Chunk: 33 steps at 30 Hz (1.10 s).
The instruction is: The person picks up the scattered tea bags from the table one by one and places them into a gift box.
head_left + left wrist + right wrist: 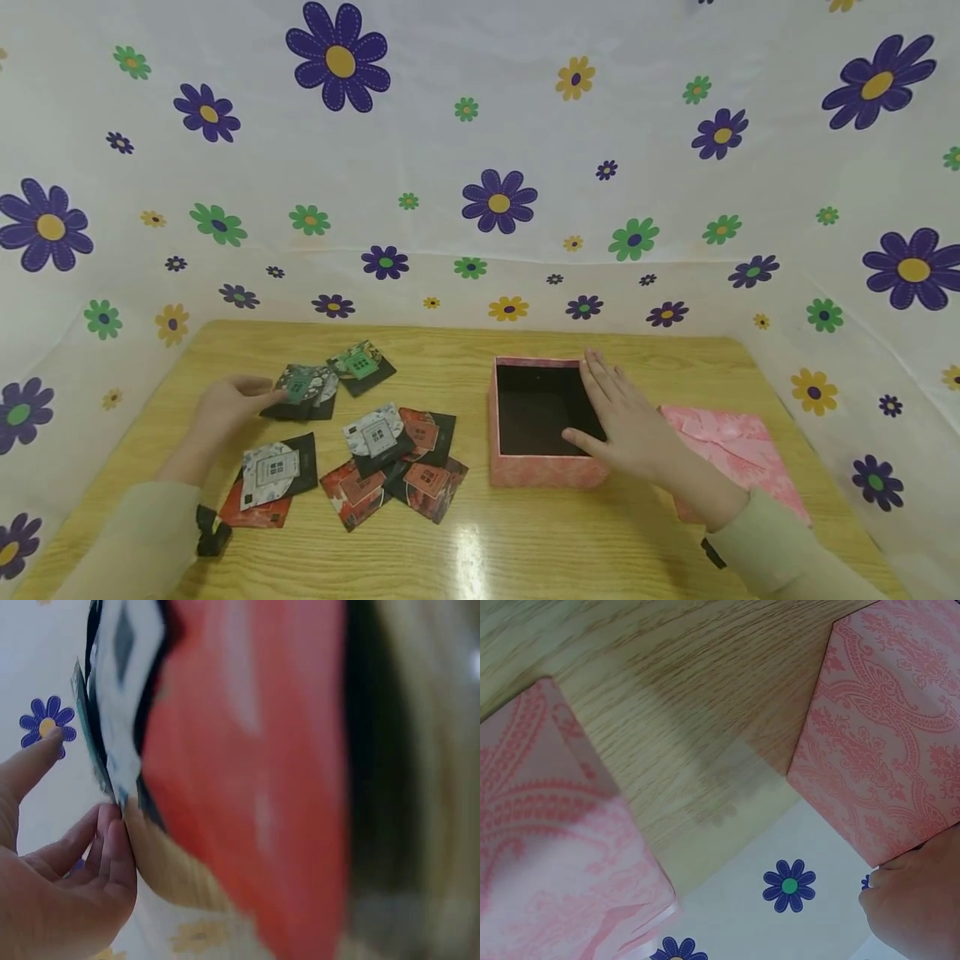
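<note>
At frame left, my left hand (232, 407), thumb spread, should pinch only the nearest packet (298, 387); my straight-fingered right hand (628, 417) steadies the box (547, 472).

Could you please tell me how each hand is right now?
Left hand: open, at the edge of a packet.
Right hand: open, resting on the box.

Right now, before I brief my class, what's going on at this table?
A person's left hand touches a flat, green-labelled printed packet. Their right hand rests on the right rim of an open pink patterned box; no packets are visible inside. Other flat red, white and black packets overlap on the wood-grain table, and a pink bow-topped lid lies right of the box.
</note>
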Motion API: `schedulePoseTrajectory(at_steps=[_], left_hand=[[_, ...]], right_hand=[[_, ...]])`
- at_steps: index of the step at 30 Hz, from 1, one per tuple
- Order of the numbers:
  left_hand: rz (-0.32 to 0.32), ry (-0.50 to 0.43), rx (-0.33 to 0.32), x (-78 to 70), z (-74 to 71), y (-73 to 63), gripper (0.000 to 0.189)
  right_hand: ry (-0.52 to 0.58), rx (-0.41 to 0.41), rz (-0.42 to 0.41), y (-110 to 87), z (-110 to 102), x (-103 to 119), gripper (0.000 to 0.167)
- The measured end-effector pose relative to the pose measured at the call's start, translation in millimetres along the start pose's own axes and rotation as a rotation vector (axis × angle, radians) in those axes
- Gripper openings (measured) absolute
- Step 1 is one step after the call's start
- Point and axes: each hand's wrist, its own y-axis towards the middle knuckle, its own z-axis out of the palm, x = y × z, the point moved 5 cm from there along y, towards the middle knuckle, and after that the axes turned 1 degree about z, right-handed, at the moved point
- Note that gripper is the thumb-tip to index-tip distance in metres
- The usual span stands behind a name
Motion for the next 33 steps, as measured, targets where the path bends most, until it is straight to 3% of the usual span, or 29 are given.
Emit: schedulePoseTrajectory(at_steps=[6,19,26,33], left_hand=[[0.041,0.078,-0.070,-8.9,7.6,0.1,0.066],[0.064,0.006,-0.139,-1.6,2.0,-0.2,0.045],[0.053,-0.029,-0.145,5.2,-2.6,2.4,0.042],[0.014,-0.080,-0.092,8.3,-7.9,4.3,0.048]], right_hand=[[0.009,-0.001,0.005,-2.0,-1.4,0.7,0.101],[0.030,0.015,0.002,-2.9,-2.7,1.1,0.098],[0.013,0.030,-0.012,-2.4,-2.4,0.6,0.101],[0.015,0.021,-0.008,-2.4,-0.5,-0.2,0.100]])
